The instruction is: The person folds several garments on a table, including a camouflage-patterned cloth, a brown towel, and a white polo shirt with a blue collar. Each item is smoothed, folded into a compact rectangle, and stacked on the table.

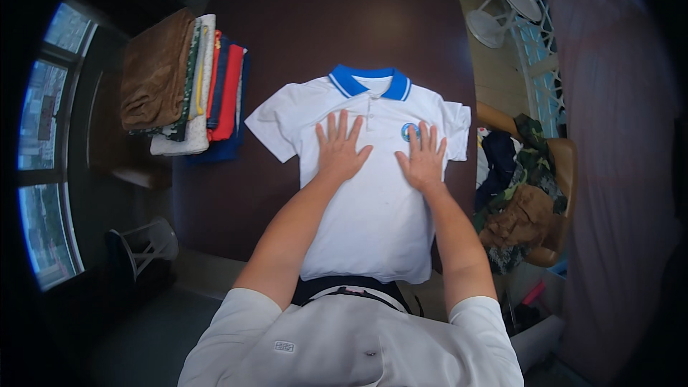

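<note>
A white short-sleeved polo shirt (371, 215) with a blue collar lies spread face up on a dark brown table (344, 27), its collar away from me and its hem at the near edge. My left hand (341, 148) rests flat on the chest, left of the button placket, fingers apart. On the other side my right hand (423, 156) lies flat with fingers spread, partly over the round chest emblem (410, 131). The sleeve on the left is laid out flat; the one on the right looks rumpled or doubled.
A stack of folded clothes and cloths, topped by a brown plush one (156, 70), stands at the table's left. A chair (564, 183) on the right bears loose clothes, some camouflage. White stools stand at the upper right (518, 0) and lower left (156, 242). A curtain (613, 172) hangs at right.
</note>
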### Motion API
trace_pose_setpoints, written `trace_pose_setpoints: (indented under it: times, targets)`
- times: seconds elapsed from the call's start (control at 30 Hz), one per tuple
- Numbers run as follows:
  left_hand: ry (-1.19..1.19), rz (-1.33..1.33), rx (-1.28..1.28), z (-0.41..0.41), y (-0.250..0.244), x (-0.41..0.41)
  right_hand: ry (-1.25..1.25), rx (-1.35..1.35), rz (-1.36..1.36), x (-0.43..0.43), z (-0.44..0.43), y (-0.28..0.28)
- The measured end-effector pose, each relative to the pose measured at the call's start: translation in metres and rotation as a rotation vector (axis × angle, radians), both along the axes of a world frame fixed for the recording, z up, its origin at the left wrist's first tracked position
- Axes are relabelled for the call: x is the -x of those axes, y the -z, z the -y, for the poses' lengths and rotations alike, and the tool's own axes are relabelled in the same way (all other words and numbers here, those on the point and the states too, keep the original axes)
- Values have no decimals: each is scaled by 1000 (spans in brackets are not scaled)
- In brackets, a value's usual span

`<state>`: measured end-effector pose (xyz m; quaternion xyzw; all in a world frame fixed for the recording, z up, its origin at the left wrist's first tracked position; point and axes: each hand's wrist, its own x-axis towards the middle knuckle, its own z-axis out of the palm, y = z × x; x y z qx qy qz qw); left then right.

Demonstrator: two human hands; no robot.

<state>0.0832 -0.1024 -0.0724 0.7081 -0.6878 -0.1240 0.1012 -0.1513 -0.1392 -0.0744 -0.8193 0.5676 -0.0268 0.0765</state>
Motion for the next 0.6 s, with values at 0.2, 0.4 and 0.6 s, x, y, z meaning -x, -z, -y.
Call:
trace_pose_setpoints:
  times: [0.2, 0.4, 0.6]
  targets:
    - [-3, -295, 99, 3, -17, -14, 22, -74, 0, -7, 14, -26]
    - [-182, -169, 168, -80, -18, -87, -227, -86, 142, -41, -123, -30]
    - [-75, 93, -18, -110, -11, -129, -332, -201, 186, -37, -233, -32]
